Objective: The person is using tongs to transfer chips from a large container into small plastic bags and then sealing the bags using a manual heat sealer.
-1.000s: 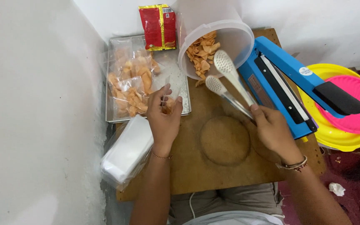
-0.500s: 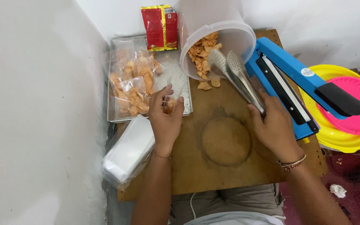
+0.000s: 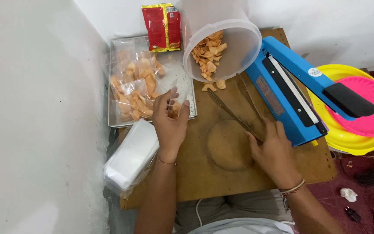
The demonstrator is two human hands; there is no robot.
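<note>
Head view, looking straight down. We note a worn brown wooden bench (image 3: 221, 173), its matte top marked by a faint ring stain in the middle.

Left hand (image 3: 172, 123): fingers curled round a small clear plastic bag (image 3: 175, 100), thin and glossy, with a few orange crisps inside. It is held at the near corner of a shallow metal tray (image 3: 117, 121), dull silver and rectangular. On the tray lie filled bags of crisps (image 3: 135, 93), crinkled clear film over pale orange, curled pieces.

Right hand (image 3: 273, 149): closed round the handle end of steel tongs (image 3: 234, 108), long and slim, with flat perforated tips. The two arms are spread apart, tips lying near a couple of loose crisps (image 3: 213, 85) on the bench, just at the mouth of a tipped white plastic bucket (image 3: 239, 39). The bucket is round, smooth and translucent, lying on its side with a heap of crisps inside.

Just right of the tongs sits a blue heat sealer (image 3: 291, 86), a long boxy body with its hinged arm raised and a black grip at the end. Beyond it are stacked round plastic plates (image 3: 360, 121), pink over yellow. A red foil packet (image 3: 161, 26) lies flat at the tray's far edge. By the left forearm, a soft stack of empty clear bags (image 3: 130, 158) in a plastic wrap.
</note>
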